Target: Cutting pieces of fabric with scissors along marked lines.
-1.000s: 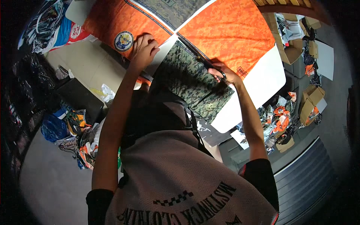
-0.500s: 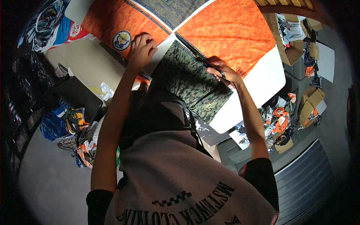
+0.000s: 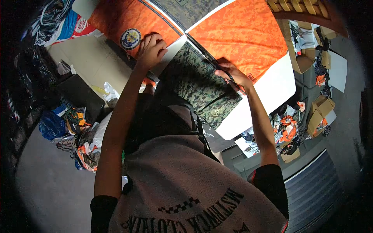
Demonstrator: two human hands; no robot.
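My right hand (image 3: 234, 74) grips a pair of dark-handled scissors (image 3: 210, 59), fingers wrapped about the handles. Their blades point up and left along the border between an orange camouflage-print fabric panel (image 3: 241, 35) and a green camouflage-print panel (image 3: 202, 89). How far the blades are apart is hard to make out. My left hand (image 3: 152, 51) lies with loosely bent fingers on another orange panel (image 3: 116, 19), beside its round emblem (image 3: 130, 39), and holds nothing visible. White strips separate the printed panels. The green panel hangs toward my lap.
Beneath the fabric is a white tabletop (image 3: 272, 89). Open cardboard boxes (image 3: 321, 112) and a heap of scraps (image 3: 286, 128) stand at the right. More scraps and bags (image 3: 79, 136) lie on the left floor, near a dark chair-like piece (image 3: 81, 91). A dark ribbed panel (image 3: 316, 190) is at lower right.
The whole view has shifted slightly. Both hands stay at nearly the same places on the fabric, with the scissors still in my right hand.
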